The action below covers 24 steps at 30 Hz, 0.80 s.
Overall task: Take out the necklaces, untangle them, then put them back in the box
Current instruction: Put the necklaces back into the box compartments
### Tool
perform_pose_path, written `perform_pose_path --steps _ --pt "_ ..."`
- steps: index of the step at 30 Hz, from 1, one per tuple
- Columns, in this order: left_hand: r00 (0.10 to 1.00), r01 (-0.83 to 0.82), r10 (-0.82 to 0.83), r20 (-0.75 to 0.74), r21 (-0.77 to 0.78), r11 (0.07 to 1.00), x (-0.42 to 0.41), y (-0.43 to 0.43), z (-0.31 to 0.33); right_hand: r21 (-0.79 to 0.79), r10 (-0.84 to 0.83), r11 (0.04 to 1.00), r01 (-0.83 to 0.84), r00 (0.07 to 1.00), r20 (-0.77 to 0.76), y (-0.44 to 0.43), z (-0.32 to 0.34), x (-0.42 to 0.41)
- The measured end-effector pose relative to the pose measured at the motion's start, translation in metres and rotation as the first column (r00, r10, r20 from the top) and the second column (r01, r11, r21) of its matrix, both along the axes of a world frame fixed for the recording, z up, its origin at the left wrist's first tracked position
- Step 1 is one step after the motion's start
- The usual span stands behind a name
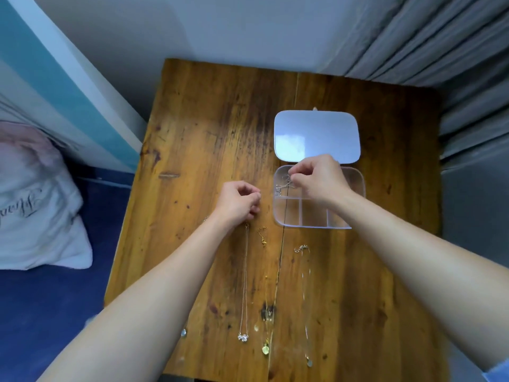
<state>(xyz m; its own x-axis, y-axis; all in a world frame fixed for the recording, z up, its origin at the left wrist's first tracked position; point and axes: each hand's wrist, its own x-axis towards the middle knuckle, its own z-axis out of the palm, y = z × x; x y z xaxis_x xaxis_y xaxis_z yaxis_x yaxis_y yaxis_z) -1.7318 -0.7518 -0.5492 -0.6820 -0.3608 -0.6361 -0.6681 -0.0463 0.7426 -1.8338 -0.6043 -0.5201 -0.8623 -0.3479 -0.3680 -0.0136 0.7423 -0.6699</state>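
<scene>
A clear plastic box [359, 186] with several compartments lies open on the wooden table [198, 139], its lid [316, 136] folded back behind it. My right hand [319, 179] hovers over the box's far-left compartment, fingers pinched on a bunched silver necklace [282, 186] that hangs into it. My left hand [239, 202] rests left of the box, fingers curled at the top end of a thin chain with a crystal pendant [243, 279]. A gold necklace [265, 299] and a silver necklace [305, 299] lie stretched out alongside it toward me.
A wall and grey curtain [454, 51] border the table's far and right sides. To the left, a white pillow [35, 205] lies on a blue bed. A small pendant [183, 332] shows beside my left forearm.
</scene>
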Motion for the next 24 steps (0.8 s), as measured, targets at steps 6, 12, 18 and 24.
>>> perform_pose_path --steps 6,12,18,24 --pt "0.999 -0.036 0.039 0.017 -0.138 0.99 0.019 -0.029 -0.005 0.134 0.112 0.986 -0.099 0.989 -0.095 0.0 -0.012 0.007" --pt "0.999 0.035 -0.029 0.022 -0.327 0.944 0.05 -0.058 0.001 0.112 0.108 0.99 -0.092 0.983 -0.152 -0.009 0.005 0.043" --pt "0.973 0.23 -0.199 0.119 -0.601 0.765 0.107 -0.077 0.006 0.13 0.146 0.981 -0.143 0.989 -0.02 -0.024 0.004 0.132" --pt "0.911 0.387 -0.335 0.24 -0.774 0.501 0.175 -0.086 -0.013 0.335 0.024 0.941 -0.04 0.998 0.051 -0.022 -0.017 0.198"
